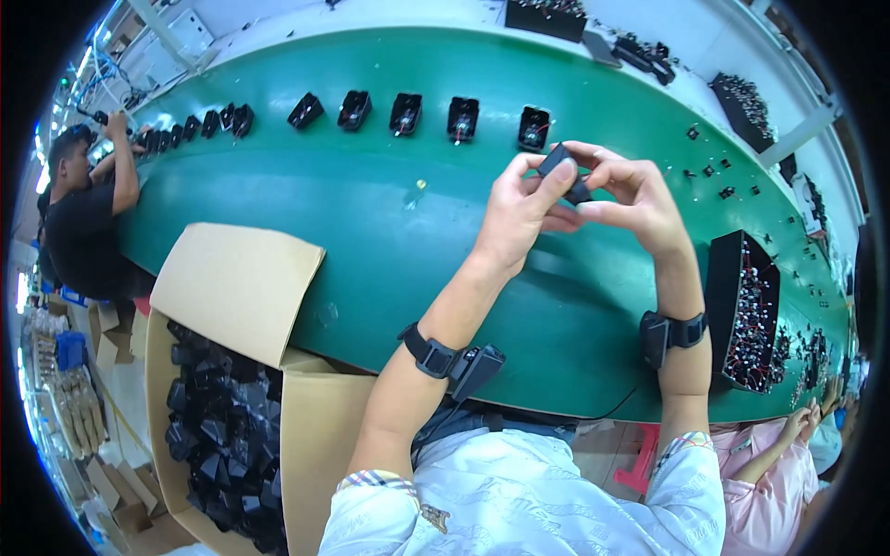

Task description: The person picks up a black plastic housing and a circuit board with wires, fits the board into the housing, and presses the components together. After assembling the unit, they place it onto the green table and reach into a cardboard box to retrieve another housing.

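Black casing (567, 173) sits above the green table (389, 250), between one and two o'clock from the middle of the view. Fingers of the left hand (519, 206) are clamped on it, the thumb lying across its near face. On the right hand (640, 190), thumb and forefinger curve well apart, tips at the casing's lower and upper ends; how firmly they grip, I cannot tell. Around the casing: an open black housing (534, 130) at eleven o'clock, a black bin (723, 273) of wired parts (756, 320) at four, a cardboard box (320, 422) at eight.
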### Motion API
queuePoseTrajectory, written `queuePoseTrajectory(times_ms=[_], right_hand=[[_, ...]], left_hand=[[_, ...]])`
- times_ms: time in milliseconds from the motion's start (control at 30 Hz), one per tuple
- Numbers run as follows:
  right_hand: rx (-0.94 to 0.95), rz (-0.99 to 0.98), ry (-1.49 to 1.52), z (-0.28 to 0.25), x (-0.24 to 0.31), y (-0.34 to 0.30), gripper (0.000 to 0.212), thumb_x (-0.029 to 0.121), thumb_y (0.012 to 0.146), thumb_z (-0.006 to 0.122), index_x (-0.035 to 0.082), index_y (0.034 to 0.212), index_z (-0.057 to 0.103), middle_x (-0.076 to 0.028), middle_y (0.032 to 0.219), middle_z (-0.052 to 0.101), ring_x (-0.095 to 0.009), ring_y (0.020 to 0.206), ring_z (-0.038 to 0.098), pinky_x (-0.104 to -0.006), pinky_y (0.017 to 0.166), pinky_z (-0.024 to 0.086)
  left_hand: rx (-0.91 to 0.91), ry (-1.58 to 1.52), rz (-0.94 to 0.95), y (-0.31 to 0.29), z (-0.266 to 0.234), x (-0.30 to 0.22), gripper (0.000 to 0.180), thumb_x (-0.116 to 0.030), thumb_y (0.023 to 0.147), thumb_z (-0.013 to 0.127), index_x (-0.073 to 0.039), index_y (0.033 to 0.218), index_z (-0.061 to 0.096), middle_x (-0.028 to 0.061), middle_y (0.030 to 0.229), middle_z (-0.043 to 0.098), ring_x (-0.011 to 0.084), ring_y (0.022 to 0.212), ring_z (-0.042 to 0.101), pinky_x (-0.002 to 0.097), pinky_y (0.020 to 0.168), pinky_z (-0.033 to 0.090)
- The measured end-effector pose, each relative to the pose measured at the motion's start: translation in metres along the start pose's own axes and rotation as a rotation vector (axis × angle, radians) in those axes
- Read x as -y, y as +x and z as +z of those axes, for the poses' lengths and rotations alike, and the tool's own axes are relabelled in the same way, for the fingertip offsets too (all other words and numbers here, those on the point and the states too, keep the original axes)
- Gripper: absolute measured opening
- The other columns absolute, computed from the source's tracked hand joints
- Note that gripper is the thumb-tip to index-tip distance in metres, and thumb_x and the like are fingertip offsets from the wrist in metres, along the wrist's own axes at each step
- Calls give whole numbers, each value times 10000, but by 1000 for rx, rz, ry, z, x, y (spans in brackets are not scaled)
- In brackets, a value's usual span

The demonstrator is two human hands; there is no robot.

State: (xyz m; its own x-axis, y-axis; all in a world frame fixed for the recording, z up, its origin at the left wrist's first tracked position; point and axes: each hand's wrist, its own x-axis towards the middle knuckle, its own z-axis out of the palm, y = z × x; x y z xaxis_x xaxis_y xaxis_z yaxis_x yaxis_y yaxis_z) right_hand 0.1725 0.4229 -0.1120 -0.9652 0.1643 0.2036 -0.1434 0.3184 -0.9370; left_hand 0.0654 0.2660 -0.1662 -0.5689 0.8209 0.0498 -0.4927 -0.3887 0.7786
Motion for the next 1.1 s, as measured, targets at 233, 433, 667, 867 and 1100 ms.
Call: queuePoseTrajectory(times_ms=[233, 433, 667, 867, 1100], right_hand=[[-296, -72, -973, -44, -60, 31, 254, 181, 710, 850, 44, 910, 773, -171, 1361, 621, -365, 1197, 613, -427, 1033, 461], [-187, -52, -1091, -55, -88, 33, 243, 173, 712, 840, 99, 933, 769, -109, 1373, 569, -326, 1281, 526, -462, 1059, 423], [-220, -50, -1141, -46, -85, 25, 249, 230, 741, 823, 125, 959, 764, -99, 1382, 556, -327, 1292, 500, -460, 1074, 407], [-443, -175, -1126, -57, -76, 3, 267, 250, 812, 800, 113, 1030, 735, -108, 1319, 598, -326, 1243, 539, -439, 1041, 444], [-955, 181, -467, -95, -118, -67, 353, 248, 879, 768, 69, 1175, 702, -74, 1139, 686, -148, 847, 668, -289, 735, 523]], left_hand=[[-255, 727, 200, 24, -25, 47, 371, -357, 996, 622, -8, 1115, 580, 138, 944, 696, 207, 645, 693, 350, 627, 536], [-244, 769, 183, 22, -30, 51, 284, -269, 958, 648, -8, 1059, 601, 119, 912, 696, 195, 639, 674, 351, 658, 533], [-238, 820, 177, 22, -32, 50, 247, -210, 927, 661, -7, 1053, 602, 109, 907, 694, 184, 642, 673, 354, 666, 533], [-204, 898, 146, 23, -34, 49, 229, -176, 963, 641, -1, 1103, 595, 95, 988, 691, 144, 679, 709, 281, 584, 547], [-215, 851, 137, 28, -24, 55, 224, -186, 919, 649, -8, 1050, 614, 96, 912, 705, 173, 659, 690, 343, 674, 540]])
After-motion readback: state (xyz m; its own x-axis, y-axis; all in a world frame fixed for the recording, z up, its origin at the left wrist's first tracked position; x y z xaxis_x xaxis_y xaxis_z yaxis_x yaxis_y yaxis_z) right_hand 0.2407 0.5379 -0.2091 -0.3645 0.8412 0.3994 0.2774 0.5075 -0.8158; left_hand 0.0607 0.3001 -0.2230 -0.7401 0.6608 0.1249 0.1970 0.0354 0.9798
